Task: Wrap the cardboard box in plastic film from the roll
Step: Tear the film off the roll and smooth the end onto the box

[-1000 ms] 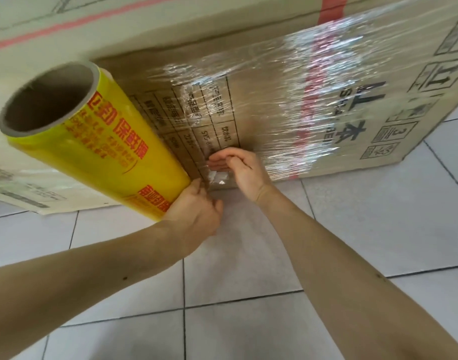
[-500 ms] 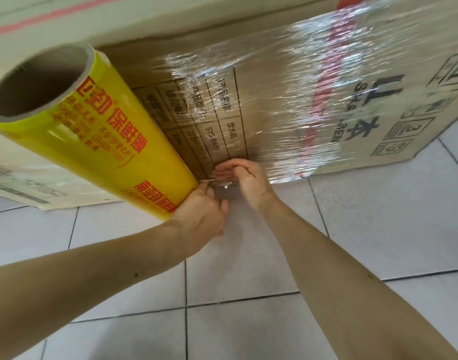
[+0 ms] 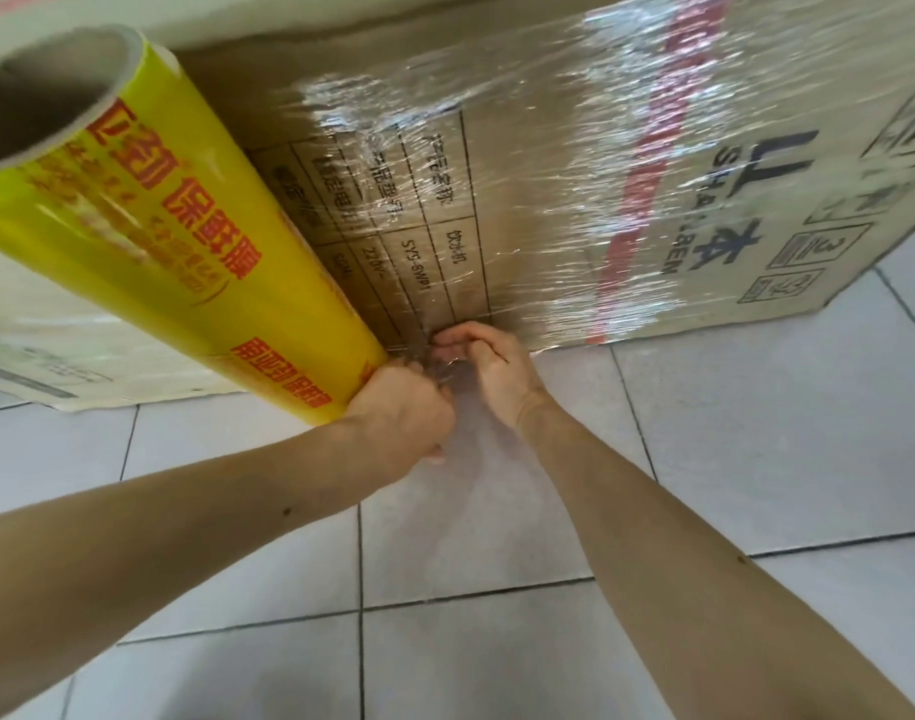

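A big cardboard box (image 3: 523,215) with printed text stands on the tiled floor, its near face covered in shiny plastic film (image 3: 575,163). A yellow roll of film (image 3: 159,236) with red lettering leans against the box's left part, its hollow end toward me at upper left. My left hand (image 3: 401,413) grips the roll's lower end at the box's bottom edge. Right beside it, my right hand (image 3: 489,363) pinches the film with curled fingers against the box's lower edge.
White floor tiles (image 3: 705,459) with dark grout spread below and to the right of the box. A pale sheet or flattened carton (image 3: 55,350) lies behind the roll at the left.
The roll has tilted closer to me and my hands have drawn together at the box's bottom edge. The view has moved nearer to the box.
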`<state>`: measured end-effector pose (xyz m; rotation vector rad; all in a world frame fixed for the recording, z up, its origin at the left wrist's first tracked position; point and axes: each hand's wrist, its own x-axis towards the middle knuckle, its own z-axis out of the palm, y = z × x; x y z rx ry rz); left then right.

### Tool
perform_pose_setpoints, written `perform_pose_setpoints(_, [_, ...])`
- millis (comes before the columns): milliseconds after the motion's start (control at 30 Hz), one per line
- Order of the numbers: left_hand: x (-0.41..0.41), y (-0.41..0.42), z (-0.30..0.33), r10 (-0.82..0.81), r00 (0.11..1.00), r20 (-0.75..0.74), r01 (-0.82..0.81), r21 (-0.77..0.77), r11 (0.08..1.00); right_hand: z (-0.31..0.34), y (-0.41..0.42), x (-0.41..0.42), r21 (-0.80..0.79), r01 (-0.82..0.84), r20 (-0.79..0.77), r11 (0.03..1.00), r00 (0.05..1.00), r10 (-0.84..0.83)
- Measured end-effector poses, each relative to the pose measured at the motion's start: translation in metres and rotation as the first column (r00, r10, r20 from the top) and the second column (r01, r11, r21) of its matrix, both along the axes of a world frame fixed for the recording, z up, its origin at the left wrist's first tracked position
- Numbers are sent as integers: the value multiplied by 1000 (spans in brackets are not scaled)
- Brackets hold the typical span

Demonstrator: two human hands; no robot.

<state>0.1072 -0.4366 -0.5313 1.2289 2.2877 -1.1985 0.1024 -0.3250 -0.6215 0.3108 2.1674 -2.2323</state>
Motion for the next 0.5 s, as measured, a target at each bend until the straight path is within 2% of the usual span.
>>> perform_pose_setpoints(100, [11, -8, -5, 6, 987, 161, -20, 83, 996, 4, 2, -2, 41, -16, 24, 999, 1000, 15])
perform_pose_setpoints(167, [27, -18, -16, 81, 963, 258, -100, 62, 993, 5, 2, 1, 58, -36, 32, 998, 999, 34])
perform_pose_setpoints(233, [28, -22, -19, 145, 960, 240, -171, 90, 981, 3, 2, 5, 95, -72, 7, 993, 997, 72])
perform_pose_setpoints(300, [24, -27, -23, 68, 970, 235, -110, 171, 979, 1, 4, 7, 31, -59, -3, 998, 998, 59])
perform_pose_setpoints(333, [21, -26, -23, -22, 983, 180, -17, 209, 978, 1, 4, 8, -25, -38, -17, 999, 999, 38])
perform_pose_setpoints(400, [18, -19, -19, -59, 998, -27, 63, 189, 980, 1, 3, 9, -69, -6, -22, 998, 1000, 4])
perform_pose_setpoints(500, [16, -8, -26, 34, 976, -216, -46, -50, 998, -3, 3, 7, -60, -1, 13, 998, 1000, 2])
